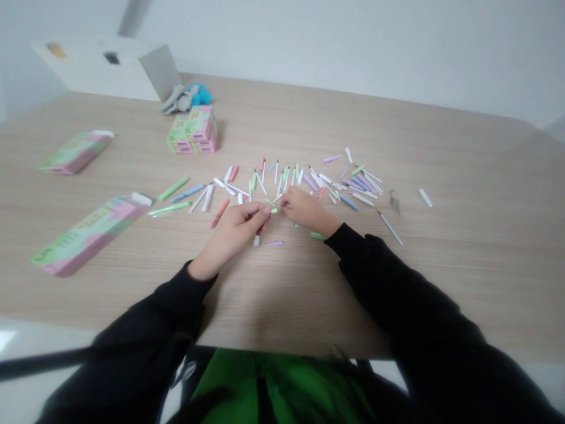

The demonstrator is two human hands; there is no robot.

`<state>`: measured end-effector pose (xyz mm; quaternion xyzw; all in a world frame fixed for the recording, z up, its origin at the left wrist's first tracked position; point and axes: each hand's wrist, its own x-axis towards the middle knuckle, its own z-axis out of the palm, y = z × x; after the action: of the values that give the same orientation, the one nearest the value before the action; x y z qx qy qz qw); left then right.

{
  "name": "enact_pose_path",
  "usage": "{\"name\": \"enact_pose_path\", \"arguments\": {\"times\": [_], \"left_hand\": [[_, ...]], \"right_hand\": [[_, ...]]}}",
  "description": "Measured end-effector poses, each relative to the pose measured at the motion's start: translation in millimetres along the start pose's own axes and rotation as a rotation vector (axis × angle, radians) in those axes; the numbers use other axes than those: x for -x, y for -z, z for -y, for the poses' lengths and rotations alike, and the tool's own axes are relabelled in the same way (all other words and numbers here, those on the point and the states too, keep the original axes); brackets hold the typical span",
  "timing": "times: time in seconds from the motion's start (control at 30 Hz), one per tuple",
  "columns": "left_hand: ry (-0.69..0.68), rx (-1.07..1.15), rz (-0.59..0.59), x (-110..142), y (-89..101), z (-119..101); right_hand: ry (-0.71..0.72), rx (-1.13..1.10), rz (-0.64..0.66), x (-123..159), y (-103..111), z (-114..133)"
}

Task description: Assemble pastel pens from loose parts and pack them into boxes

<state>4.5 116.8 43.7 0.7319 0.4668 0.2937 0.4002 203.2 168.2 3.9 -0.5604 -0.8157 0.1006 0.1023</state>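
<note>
Over the middle of the table, my left hand (242, 227) is closed in a pinch on a small light-green pen part (274, 210). Close to its fingertips, my right hand (306, 209) is closed too, its thumb and finger pressed round something thin that I cannot make out. Around both hands lie loose pen parts: white refills with dark tips (261, 184), green, red and purple barrels, and white caps. A red barrel (219, 213) rests beside my left hand. A green piece (316, 236) lies by my right wrist.
Two long green-and-pink cartons (95, 232) lie on the left. Small matching boxes (192, 131) are stacked behind, near grey and blue cloth (188, 98) and a white box (106, 68). Several pens (173, 188) lie left of the hands; a white cap (425, 198) lies right.
</note>
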Motion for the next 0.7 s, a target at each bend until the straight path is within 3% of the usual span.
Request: {"name": "enact_pose_path", "arguments": {"times": [0.17, 0.33, 0.43, 0.6, 0.7], "left_hand": [[0.022, 0.075, -0.008, -2, 0.6, 0], [0.050, 0.493, -0.009, -3, -2.9, 6], [0.042, 0.701, 0.079, 0, -6.7, 4], [0.030, 0.882, 0.284, 6, -12.2, 1], [0.031, 0.937, 0.325, 6, -13.2, 2]], "right_hand": [[0.039, -0.100, -0.071, 15, 24, 8], [0.044, -0.658, -0.178, 56, 54, 18], [0.066, -0.865, -0.222, 78, 57, 29], [0.143, -0.786, -0.312, 91, 44, 43], [0.144, -0.758, -0.341, 95, 41, 45]]}}
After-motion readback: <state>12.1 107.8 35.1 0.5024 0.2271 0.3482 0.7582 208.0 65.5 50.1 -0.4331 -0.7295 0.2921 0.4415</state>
